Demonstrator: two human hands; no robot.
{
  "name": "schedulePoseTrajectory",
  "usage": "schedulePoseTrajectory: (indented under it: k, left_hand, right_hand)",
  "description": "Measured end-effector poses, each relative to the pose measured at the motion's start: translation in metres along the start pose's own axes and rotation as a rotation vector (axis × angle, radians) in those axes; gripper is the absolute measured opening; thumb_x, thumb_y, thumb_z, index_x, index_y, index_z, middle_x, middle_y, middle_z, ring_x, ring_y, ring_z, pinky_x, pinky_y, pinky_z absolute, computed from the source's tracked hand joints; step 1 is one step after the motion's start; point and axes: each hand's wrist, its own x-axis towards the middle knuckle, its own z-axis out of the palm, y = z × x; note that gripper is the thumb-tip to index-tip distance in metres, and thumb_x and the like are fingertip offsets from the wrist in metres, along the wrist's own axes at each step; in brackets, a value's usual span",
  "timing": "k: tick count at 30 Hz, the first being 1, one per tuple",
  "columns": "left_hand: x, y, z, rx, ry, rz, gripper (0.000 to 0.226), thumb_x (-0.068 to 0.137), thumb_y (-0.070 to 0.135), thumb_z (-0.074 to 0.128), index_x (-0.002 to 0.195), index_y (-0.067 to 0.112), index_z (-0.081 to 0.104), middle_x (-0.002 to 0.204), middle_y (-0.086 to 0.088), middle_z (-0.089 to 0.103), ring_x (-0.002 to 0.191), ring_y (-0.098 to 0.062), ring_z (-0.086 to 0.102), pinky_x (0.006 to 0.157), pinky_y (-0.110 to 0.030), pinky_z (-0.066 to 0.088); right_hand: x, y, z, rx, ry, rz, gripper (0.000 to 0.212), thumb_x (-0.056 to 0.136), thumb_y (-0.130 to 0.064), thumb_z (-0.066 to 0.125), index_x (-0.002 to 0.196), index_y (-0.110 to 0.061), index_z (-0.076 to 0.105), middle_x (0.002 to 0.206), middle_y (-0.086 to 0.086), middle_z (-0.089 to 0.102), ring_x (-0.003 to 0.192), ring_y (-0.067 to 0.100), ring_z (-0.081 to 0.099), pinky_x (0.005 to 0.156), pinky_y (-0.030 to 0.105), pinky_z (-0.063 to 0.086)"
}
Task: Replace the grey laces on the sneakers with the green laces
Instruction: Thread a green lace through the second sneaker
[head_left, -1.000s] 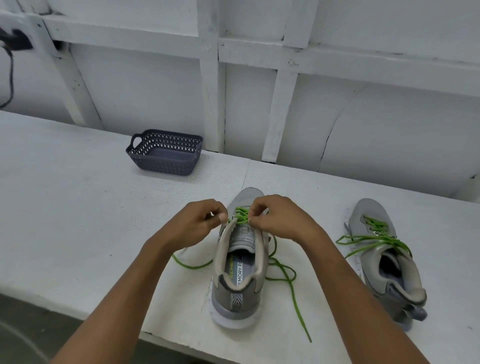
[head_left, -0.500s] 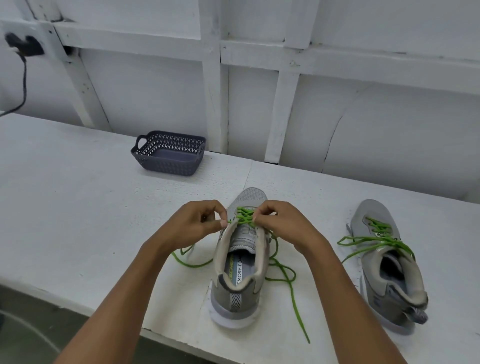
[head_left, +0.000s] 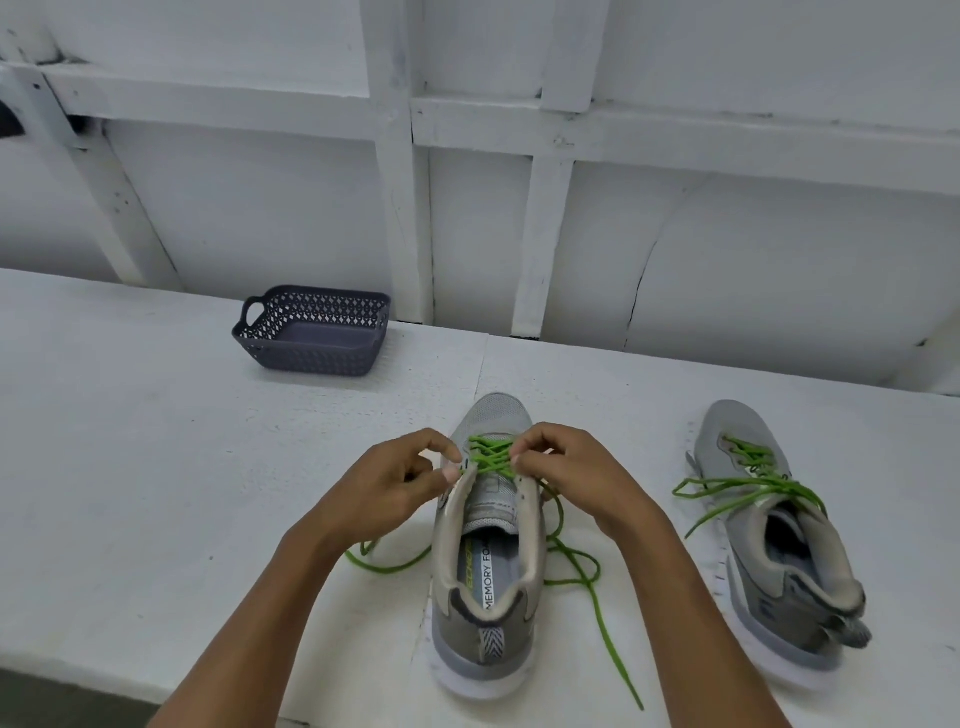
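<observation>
So the left hand (head_left: 400, 480) and right hand (head_left: 569, 467) each have a pinched grip on the green lace (head_left: 491, 457) across the near sneaker (head_left: 488, 587). I'd snug both sides evenly, not yank one.

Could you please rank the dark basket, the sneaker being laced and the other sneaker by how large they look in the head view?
1. The sneaker being laced and the other sneaker: about alike, so tied.
2. The dark basket: looks smallest, but it sits farther from the camera, so true size is unsure.
</observation>
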Motion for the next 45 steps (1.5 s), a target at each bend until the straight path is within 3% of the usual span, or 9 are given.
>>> schedulePoseTrajectory:
  k: [8,11,16,21,26,33,37,40,45]
  left_hand:
    - [0.005,-0.003,-0.007,0.152,0.041,0.083,0.012,0.096,0.024,0.063,0.087,0.031,0.066,0.051,0.009,0.045,0.050,-0.006,0.038,0.053,-0.018,0.032]
    - [0.007,-0.010,-0.007,0.209,0.034,0.118,0.018,0.100,0.029,0.057,0.084,0.037,0.062,0.062,0.000,0.058,0.054,-0.009,0.046,0.054,-0.021,0.037]
    - [0.009,-0.012,-0.005,0.157,-0.016,0.103,0.031,0.103,0.033,0.048,0.072,0.035,0.053,0.062,0.012,0.051,0.059,-0.005,0.044,0.059,-0.019,0.036]
    - [0.007,-0.012,-0.006,0.042,-0.040,0.068,0.033,0.101,0.039,0.049,0.071,0.030,0.059,0.056,0.013,0.048,0.055,-0.003,0.042,0.059,-0.025,0.037]
    - [0.006,-0.005,-0.013,-0.027,-0.069,0.077,0.008,0.089,0.028,0.070,0.096,0.024,0.068,0.060,0.012,0.054,0.051,-0.003,0.044,0.055,-0.017,0.037]
    - [0.011,-0.005,-0.015,0.105,-0.042,0.066,0.018,0.098,0.023,0.060,0.083,0.029,0.068,0.080,0.007,0.069,0.072,-0.017,0.060,0.068,-0.033,0.048]
    - [0.012,-0.005,-0.013,0.072,-0.139,-0.037,0.032,0.103,0.026,0.050,0.076,0.023,0.066,0.066,0.015,0.061,0.062,-0.003,0.050,0.065,-0.023,0.041]
    - [0.012,-0.005,-0.015,0.074,-0.111,-0.020,0.026,0.101,0.031,0.052,0.085,0.020,0.069,0.069,0.014,0.062,0.060,-0.002,0.051,0.063,-0.023,0.043]
    - [0.010,-0.004,-0.019,0.060,-0.099,0.069,0.006,0.091,0.026,0.071,0.093,0.031,0.067,0.086,0.008,0.070,0.078,-0.017,0.062,0.071,-0.032,0.051]
  right_hand:
    - [-0.002,-0.016,0.000,-0.247,-0.017,-0.104,0.014,0.082,-0.016,0.066,0.075,-0.027,0.070,0.079,-0.016,0.066,0.057,-0.005,0.053,0.056,0.013,0.045]
    - [0.003,-0.030,-0.002,-0.456,-0.089,-0.122,0.008,0.081,-0.019,0.068,0.079,-0.026,0.071,0.089,-0.010,0.065,0.063,-0.006,0.052,0.062,0.019,0.043]
    - [0.016,-0.042,0.003,-0.668,-0.259,-0.080,0.007,0.085,-0.021,0.064,0.086,-0.021,0.071,0.092,-0.001,0.066,0.080,0.011,0.055,0.077,0.035,0.048]
    - [0.026,-0.043,-0.001,-0.596,-0.349,-0.018,0.024,0.088,-0.016,0.061,0.066,-0.025,0.062,0.067,-0.011,0.057,0.065,0.008,0.047,0.066,0.028,0.038]
    - [0.025,-0.043,0.000,-0.574,-0.334,-0.041,0.013,0.092,-0.023,0.062,0.083,-0.018,0.070,0.085,-0.001,0.063,0.075,0.009,0.052,0.072,0.031,0.042]
    - [0.020,-0.041,0.006,-0.479,-0.248,-0.087,0.006,0.085,-0.021,0.071,0.079,-0.020,0.072,0.083,-0.007,0.067,0.073,0.004,0.057,0.072,0.027,0.047]
    - [0.020,-0.035,0.010,-0.495,-0.204,-0.028,0.021,0.093,-0.023,0.061,0.083,-0.007,0.069,0.092,0.010,0.068,0.077,0.014,0.054,0.071,0.032,0.041]
    - [0.016,-0.034,0.005,-0.421,-0.127,-0.055,0.020,0.097,-0.026,0.056,0.089,-0.017,0.071,0.092,-0.001,0.069,0.086,0.014,0.062,0.077,0.031,0.046]
    - [0.012,-0.038,-0.005,-0.242,-0.005,-0.087,0.027,0.102,-0.028,0.049,0.085,-0.021,0.070,0.081,-0.007,0.060,0.070,0.003,0.051,0.067,0.021,0.039]
